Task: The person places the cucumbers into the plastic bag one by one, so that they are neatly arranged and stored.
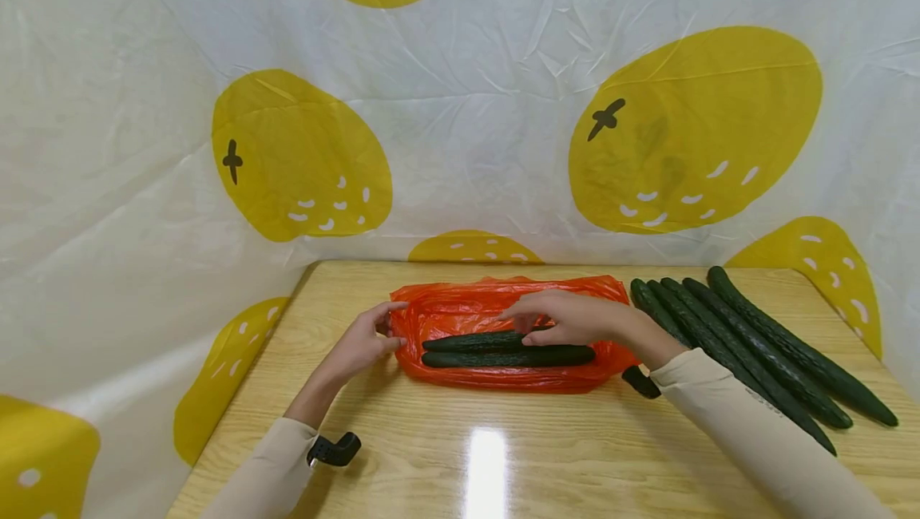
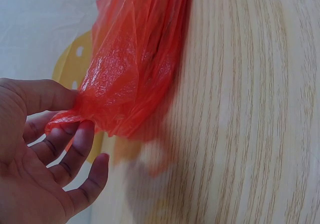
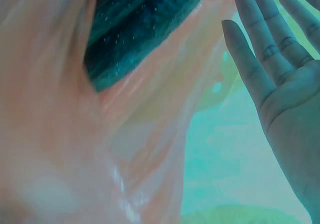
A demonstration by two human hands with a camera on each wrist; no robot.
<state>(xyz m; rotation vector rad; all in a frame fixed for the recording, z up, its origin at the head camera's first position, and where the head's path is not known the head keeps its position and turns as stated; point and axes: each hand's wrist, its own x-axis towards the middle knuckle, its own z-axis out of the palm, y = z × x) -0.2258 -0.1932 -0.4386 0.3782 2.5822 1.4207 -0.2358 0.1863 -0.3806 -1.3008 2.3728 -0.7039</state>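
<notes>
A red plastic bag lies spread on the table with two long dark green cucumbers side by side on it. At the bag's left end, my left hand pinches a gathered bit of the film between thumb and fingers, plain in the left wrist view, where the little finger stands away from the bag. My right hand hangs over the right part of the cucumbers and hides some of the rear one. In the right wrist view its fingers are extended, beside the bag and a cucumber end.
Several more cucumbers lie slanted side by side at the table's right, partly behind the right sleeve. The light wood table ends at the back against a white cloth with yellow fruit shapes.
</notes>
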